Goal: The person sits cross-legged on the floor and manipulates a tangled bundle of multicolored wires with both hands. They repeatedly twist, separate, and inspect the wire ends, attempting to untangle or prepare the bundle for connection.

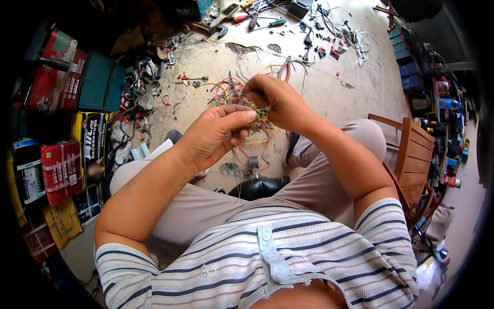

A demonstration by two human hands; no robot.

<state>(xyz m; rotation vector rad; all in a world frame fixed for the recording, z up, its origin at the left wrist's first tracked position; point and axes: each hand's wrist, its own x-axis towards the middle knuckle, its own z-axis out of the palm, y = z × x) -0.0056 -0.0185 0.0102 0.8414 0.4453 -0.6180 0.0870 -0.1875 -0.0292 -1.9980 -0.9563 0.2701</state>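
A tangled bundle of thin coloured wires (264,127), yellow, red, green and dark, hangs between my two hands above the floor. My left hand (225,127) is closed, thumb pressed over bent fingers, pinching part of the bundle. Close by on the right, my right hand (278,102) curls its fingers round wires at the top of the tangle; its fingertips are partly hidden behind the hand. Some thin strands trail down from the bundle toward my lap. Loose red and yellow wire ends stick out beyond the hands.
Boxes (62,170) are stacked on the left beside scrap parts. Screwdrivers (278,23), a brush (224,15) and wire scraps (355,38) lie on the far floor. A wooden chair (414,149) stands at right, near crowded shelves. A black round seat (260,188) is between my legs.
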